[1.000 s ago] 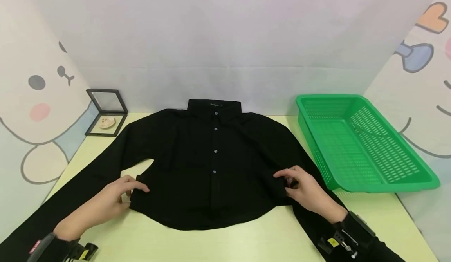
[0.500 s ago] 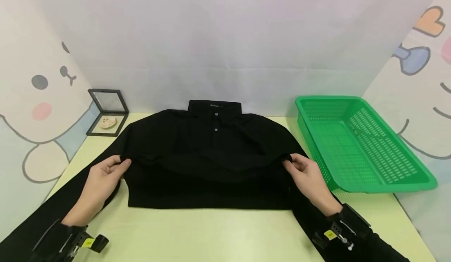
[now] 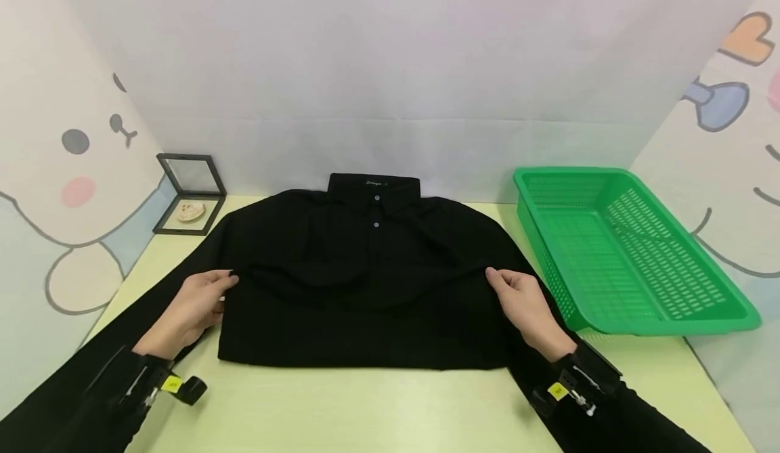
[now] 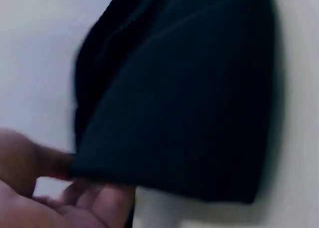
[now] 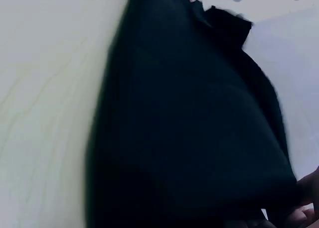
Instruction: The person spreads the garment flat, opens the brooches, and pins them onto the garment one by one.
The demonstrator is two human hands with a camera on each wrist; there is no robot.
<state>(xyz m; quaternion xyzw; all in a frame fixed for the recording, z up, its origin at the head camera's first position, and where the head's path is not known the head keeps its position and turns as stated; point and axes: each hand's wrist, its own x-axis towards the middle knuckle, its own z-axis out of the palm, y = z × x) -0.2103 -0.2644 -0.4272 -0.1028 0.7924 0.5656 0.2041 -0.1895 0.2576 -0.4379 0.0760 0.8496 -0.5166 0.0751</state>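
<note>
A black button-up shirt [image 3: 365, 331] lies front side up, collar [image 3: 374, 189] at the far side. Its lower part is turned up over the front, leaving a straight fold along the near edge and two buttons showing below the collar. My left hand [image 3: 191, 307] pinches one side of the turned-up part between thumb and fingers; in the left wrist view the cloth [image 4: 179, 108] hangs from those fingers. On the other side, my right hand [image 3: 529, 309] pinches the matching edge, its fingers [image 5: 299, 217] at the corner of the right wrist view. The shirt's sleeves run down both sides, partly behind my forearms.
A green plastic basket [image 3: 548, 250] stands on the right of the pale table [image 3: 341, 412]. At the back left is an open black-framed case [image 3: 210, 226] with a small beige object [image 3: 191, 211] inside. A white backdrop [image 3: 390, 67] rises behind the table.
Both hands have gripped the shirt's lower edge and carried it up and away over the front. The curved hem has given way to a straight fold, and the lower buttons are covered.
</note>
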